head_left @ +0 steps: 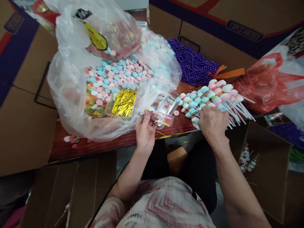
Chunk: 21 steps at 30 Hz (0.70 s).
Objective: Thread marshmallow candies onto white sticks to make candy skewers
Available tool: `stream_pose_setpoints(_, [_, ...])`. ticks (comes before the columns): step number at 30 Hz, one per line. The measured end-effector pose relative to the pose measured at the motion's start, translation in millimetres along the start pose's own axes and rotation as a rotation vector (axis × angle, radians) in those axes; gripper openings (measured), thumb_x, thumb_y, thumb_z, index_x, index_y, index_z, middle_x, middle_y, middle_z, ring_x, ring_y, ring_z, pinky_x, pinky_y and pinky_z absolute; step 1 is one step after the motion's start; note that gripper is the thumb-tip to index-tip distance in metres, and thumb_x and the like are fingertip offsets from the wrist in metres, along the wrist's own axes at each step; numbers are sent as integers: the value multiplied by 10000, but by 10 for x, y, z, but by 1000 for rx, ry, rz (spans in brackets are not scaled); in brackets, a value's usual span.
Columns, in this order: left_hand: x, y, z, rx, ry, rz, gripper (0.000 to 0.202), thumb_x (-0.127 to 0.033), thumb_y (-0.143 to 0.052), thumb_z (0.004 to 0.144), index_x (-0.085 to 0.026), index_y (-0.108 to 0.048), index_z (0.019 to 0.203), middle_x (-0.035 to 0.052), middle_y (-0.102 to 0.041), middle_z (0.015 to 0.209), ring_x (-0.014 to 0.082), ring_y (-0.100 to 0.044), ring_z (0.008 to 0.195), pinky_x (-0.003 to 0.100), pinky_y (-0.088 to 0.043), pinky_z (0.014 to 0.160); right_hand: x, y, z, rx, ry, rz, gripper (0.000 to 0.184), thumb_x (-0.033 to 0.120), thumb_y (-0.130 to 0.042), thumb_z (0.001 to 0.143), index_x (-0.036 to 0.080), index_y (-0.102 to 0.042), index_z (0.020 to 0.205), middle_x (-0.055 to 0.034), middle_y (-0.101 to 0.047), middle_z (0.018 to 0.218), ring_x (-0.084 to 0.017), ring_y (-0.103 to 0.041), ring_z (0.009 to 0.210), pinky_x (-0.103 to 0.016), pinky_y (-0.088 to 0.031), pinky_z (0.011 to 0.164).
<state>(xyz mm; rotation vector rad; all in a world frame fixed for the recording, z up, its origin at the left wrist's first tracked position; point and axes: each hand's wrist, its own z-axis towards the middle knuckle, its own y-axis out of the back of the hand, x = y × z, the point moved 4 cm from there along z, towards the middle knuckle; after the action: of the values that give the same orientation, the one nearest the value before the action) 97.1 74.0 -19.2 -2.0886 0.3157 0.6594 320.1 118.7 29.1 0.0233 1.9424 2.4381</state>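
My left hand (146,131) pinches a small clear plastic bag (163,119) with a pink print at its lower end, held over the table's front edge. Fingers curled, my right hand (213,123) grips at the front of a pile of candy skewers (204,95). These are pastel pink, blue and white candies on white sticks that point right; the exact grip is hidden behind the knuckles. Just beyond my left hand lie a stack of printed clear bags (161,101) and a clear tray of gold twist ties (124,103).
A big clear plastic bag (68,104) of loose candies (123,71) covers the table's left. Purple bead strands (190,61) lie behind the skewers, a red plastic bag (263,85) at right. Cardboard boxes (30,95) flank the table (106,147); an open box (266,171) stands below right.
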Motion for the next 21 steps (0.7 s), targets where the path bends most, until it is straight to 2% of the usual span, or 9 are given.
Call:
stream_pose_setpoints(2, [-9, -6, 13, -15, 6, -7, 321, -324, -919, 619, -178, -693, 796, -25, -724, 769, 75, -657, 666, 195, -476, 641, -19, -82, -7, -12, -9, 65, 257, 232, -437, 950, 141, -634, 812, -149, -656, 808, -243, -562, 724, -360, -319, 685])
stream_pose_setpoints(4, [-26, -15, 26, -18, 15, -14, 283, -306, -900, 659, -180, -692, 804, -22, -721, 756, 73, -657, 662, 186, -463, 621, -52, -117, -51, -98, -41, 185, 247, 242, -423, 953, 159, -614, 821, -151, -656, 841, -251, -565, 744, -355, -330, 667])
stream_pose_setpoints(7, [-62, -33, 49, -20, 23, -19, 250, -293, -879, 698, -181, -694, 825, -19, -714, 735, 75, -657, 657, 177, -448, 591, -114, -49, -211, -293, -88, 462, 202, 261, -456, 943, 185, -585, 807, -112, -645, 819, -236, -572, 754, -350, -382, 682])
stream_pose_setpoints(9, [-81, -44, 65, -29, 21, -17, 237, -288, -871, 711, -176, -685, 808, -21, -702, 714, 74, -647, 642, 177, -442, 580, -138, 41, -375, -362, -108, 656, 185, 267, -502, 934, 194, -585, 786, -56, -625, 758, -195, -563, 702, -327, -404, 676])
stream_pose_setpoints(12, [-79, -59, 83, -43, 22, -12, 220, -285, -855, 733, -173, -673, 786, -23, -691, 712, 73, -637, 636, 179, -441, 580, -120, 168, -648, -340, -113, 864, 164, 270, -559, 936, 195, -617, 802, 9, -589, 698, -139, -526, 624, -284, -402, 628])
stream_pose_setpoints(14, [-60, -67, 90, -43, 26, -15, 205, -288, -838, 757, -171, -672, 785, -20, -693, 721, 74, -638, 640, 181, -448, 584, -93, 230, -808, -329, -74, 934, 140, 252, -576, 940, 196, -630, 825, 18, -589, 714, -126, -532, 641, -269, -406, 627])
stream_pose_setpoints(17, [-30, -67, 91, -42, 27, -22, 202, -300, -821, 779, -164, -671, 782, -17, -696, 725, 69, -630, 627, 181, -453, 582, -87, 257, -960, -334, 1, 983, 108, 202, -574, 943, 200, -631, 852, 10, -606, 766, -131, -560, 702, -270, -422, 655])
stream_pose_setpoints(21, [-4, -72, 82, -16, 31, -6, 215, -312, -833, 763, -166, -680, 804, -9, -707, 752, 77, -645, 650, 183, -461, 581, -145, 227, -1022, -334, 57, 951, 98, 178, -569, 941, 213, -633, 874, -4, -619, 777, -150, -578, 706, -296, -439, 656])
